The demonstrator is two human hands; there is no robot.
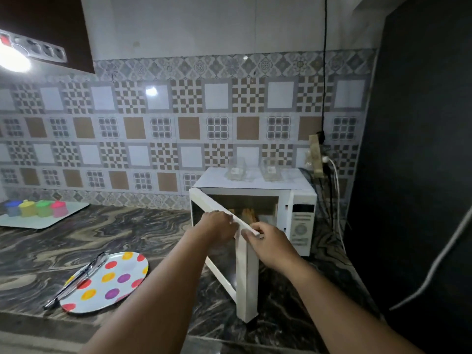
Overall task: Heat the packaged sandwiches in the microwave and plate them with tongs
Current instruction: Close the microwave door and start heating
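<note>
White microwave on a marbled countertop, its door swung open toward the viewer. Left hand curls over the door's top edge; right hand pinches the door's near top corner. Inside, dim tan shapes, likely sandwiches, are partly hidden by door and hands. Two clear empty packages sit on the microwave's top, blurred. At left, metal tongs lie across the rim of a polka-dot plate.
</note>
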